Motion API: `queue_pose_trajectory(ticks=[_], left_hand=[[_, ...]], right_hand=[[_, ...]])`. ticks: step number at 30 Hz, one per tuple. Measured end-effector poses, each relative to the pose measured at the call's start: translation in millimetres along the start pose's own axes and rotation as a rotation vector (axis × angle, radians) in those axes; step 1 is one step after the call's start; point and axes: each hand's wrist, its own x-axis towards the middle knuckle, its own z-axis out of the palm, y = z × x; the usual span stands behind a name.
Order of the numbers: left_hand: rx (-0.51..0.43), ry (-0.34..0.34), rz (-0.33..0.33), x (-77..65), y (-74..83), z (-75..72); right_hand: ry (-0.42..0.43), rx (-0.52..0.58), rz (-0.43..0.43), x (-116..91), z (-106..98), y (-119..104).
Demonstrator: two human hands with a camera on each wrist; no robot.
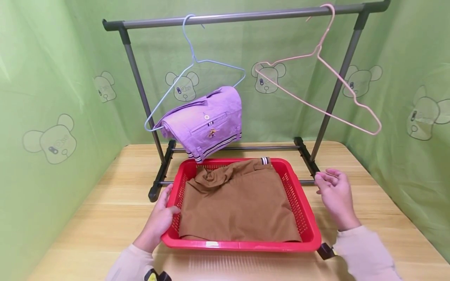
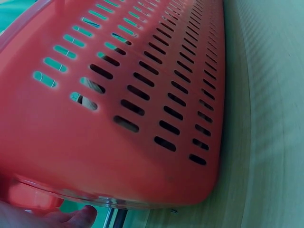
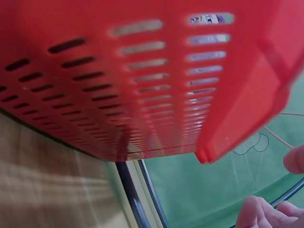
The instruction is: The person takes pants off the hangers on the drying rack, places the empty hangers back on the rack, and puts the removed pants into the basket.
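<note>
A red plastic basket (image 1: 306, 218) with slotted walls stands on the wooden table in the head view. Folded brown trousers (image 1: 242, 207) lie in it, a striped tab at their waistband. At the basket's left rim, my left hand (image 1: 158, 220) grips the edge, thumb over the rim and fingers outside. My right hand (image 1: 335, 197) is off to the basket's right, apart from it, its fingers loosely bent and holding nothing. In the right wrist view, fingertips (image 3: 259, 213) show beyond the basket's wall (image 3: 156, 95). The left wrist view shows mostly the basket's outer wall (image 2: 95, 152).
Behind the basket stands a grey garment rack (image 1: 242, 16). On it hang a blue hanger (image 1: 192, 47), bearing a folded purple garment (image 1: 214, 121), and a bare pink hanger (image 1: 318, 48). Green curtains (image 1: 38, 89) with bear-head prints enclose the table (image 1: 116, 183).
</note>
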Motion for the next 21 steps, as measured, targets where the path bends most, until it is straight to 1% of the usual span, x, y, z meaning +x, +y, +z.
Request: queue_pose_trajectory(ticks=[5, 8, 11, 16, 18, 19, 21], left_hand=[[-0.003, 0.001, 0.000, 0.3, -0.4, -0.1], [-0.007, 0.001, 0.000, 0.6, -0.9, 0.2], [-0.014, 0.000, 0.000, 0.4, -1.3, 0.1], [-0.022, -0.003, 0.005, -0.5, -1.4, 0.6], [-0.024, -0.005, 0.006, -0.2, -1.5, 1.1], [-0.027, -0.004, 0.006, 0.0, -1.6, 1.3], [-0.029, -0.002, 0.003, 0.8, -2.4, 1.7]], right_hand=[[-0.114, 0.006, -0.066, -5, 5, 6], [-0.184, 0.042, -0.071, -6, 9, 10], [-0.238, 0.076, -0.043, -8, 13, 14], [-0.270, 0.090, 0.039, -11, 20, 19], [-0.280, 0.110, 0.061, -12, 22, 19], [-0.298, 0.115, 0.066, -12, 22, 18], [-0.312, 0.150, 0.083, -13, 22, 18]])
